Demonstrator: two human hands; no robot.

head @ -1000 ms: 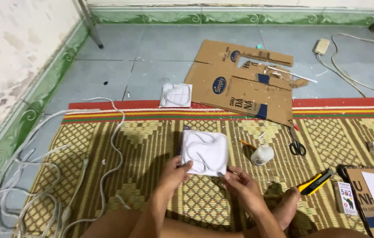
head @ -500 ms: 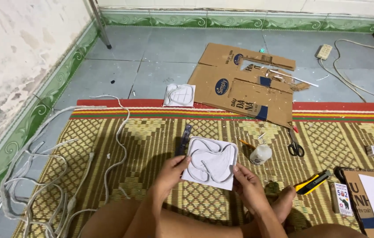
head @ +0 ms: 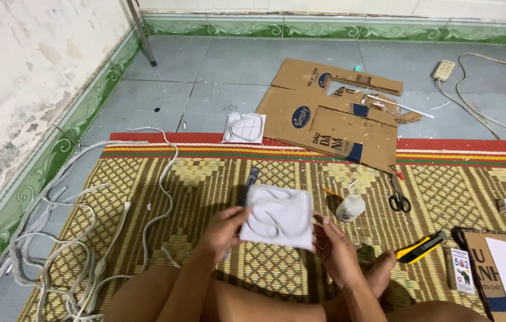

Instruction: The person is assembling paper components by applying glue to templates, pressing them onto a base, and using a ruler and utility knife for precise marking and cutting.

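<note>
At the far left, a tangle of white cable point(head: 68, 238) sprawls over the edge of the woven mat point(head: 163, 179) and onto the tiled floor. The left hand point(head: 226, 229) pinches the left edge of a white square panel point(head: 278, 216) with raised curved lines, thumb on top and fingers closed underneath. The panel is held just above the mat, in front of the person's knees. A dark pen-like tool point(head: 248, 186) lies on the mat just behind it. The right hand point(head: 335, 249) cups the panel's right edge, fingers curled against it. Further right sit a small glue bottle point(head: 350, 208), scissors point(head: 399, 197) and a yellow utility knife point(head: 421, 247). Beyond the mat lie a second white panel point(head: 244, 127) and cut cardboard point(head: 336, 116).
</note>
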